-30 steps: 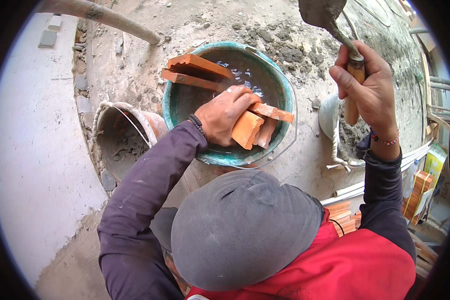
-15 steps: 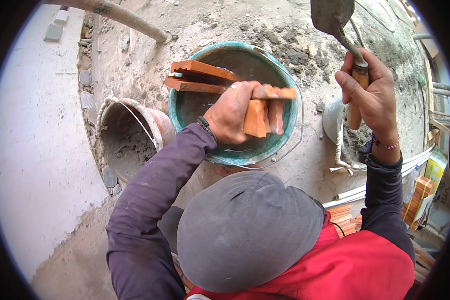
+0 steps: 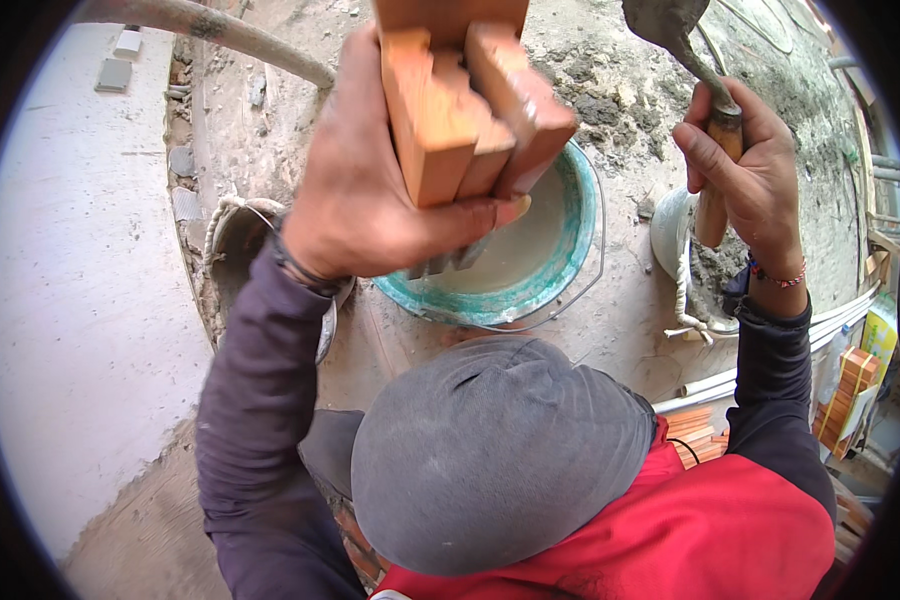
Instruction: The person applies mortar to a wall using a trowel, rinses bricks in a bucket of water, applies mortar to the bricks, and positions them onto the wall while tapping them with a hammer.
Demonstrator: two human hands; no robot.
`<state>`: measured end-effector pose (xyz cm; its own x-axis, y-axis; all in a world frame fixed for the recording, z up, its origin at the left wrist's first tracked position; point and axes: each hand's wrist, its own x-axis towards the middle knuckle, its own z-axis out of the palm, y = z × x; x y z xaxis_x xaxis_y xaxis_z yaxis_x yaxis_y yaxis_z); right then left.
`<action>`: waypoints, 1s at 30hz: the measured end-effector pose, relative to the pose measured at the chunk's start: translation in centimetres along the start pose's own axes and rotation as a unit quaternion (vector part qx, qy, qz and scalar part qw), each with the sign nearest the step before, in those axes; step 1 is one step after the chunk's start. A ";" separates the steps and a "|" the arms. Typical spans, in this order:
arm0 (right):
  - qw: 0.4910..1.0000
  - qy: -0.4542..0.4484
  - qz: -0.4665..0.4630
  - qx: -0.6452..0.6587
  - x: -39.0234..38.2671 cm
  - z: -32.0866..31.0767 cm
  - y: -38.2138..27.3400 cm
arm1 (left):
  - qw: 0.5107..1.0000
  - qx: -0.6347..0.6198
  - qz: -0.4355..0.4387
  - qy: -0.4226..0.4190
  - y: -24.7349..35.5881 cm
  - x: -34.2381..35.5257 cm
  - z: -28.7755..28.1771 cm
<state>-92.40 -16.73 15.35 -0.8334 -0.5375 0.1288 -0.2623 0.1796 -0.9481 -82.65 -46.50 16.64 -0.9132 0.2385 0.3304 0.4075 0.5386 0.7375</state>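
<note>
Raised over the green bucket (image 3: 563, 255), my left hand (image 3: 355, 185) grips several orange brick pieces (image 3: 430, 135), some with ridged faces, reaching to the top edge of the picture. The cloudy water (image 3: 525, 240) in the bucket shows below, partly hidden by the hand and bricks. At the right, my right hand (image 3: 745, 175) is closed round the wooden handle of a mortar-crusted trowel (image 3: 660, 20), its blade cut off at the top edge. Under that hand stands a pale bucket (image 3: 670, 240) holding grey mortar (image 3: 715, 270).
A second mortar bucket (image 3: 245, 245) is half hidden behind my left arm. A pipe (image 3: 250, 45) crosses the upper left, beside a pale slab (image 3: 80, 250). White pipes (image 3: 720, 385) and stacked bricks (image 3: 850, 385) lie at the right. A grey cloth cap (image 3: 495, 450) fills the lower middle.
My left hand has lifted the bricks up out of the green bucket toward the top edge, blurring slightly. My right hand still holds the trowel upright, moved only slightly.
</note>
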 end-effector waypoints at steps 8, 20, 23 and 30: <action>0.999 0.035 -0.017 0.015 -0.4 -1.3 -0.8 | 0.949 0.170 -0.025 -0.263 2.3 5.6 -0.9; 0.998 0.050 0.018 0.019 -1.7 -2.2 -0.7 | 0.668 0.511 -0.234 -0.487 -3.2 2.5 12.7; 0.998 0.050 0.012 0.024 -1.6 -1.8 -1.0 | 0.620 0.558 -0.241 -0.496 -6.5 0.7 15.8; 0.999 0.033 0.015 0.022 -0.7 -0.6 -1.5 | 0.665 0.601 -0.134 -0.422 -6.1 -1.8 16.9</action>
<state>-91.73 -16.11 16.85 -0.8715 -0.4760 0.1182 -0.2167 0.1576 -0.9634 -83.54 -36.55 1.63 -0.8358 0.0992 -0.5400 0.3968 0.7889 -0.4692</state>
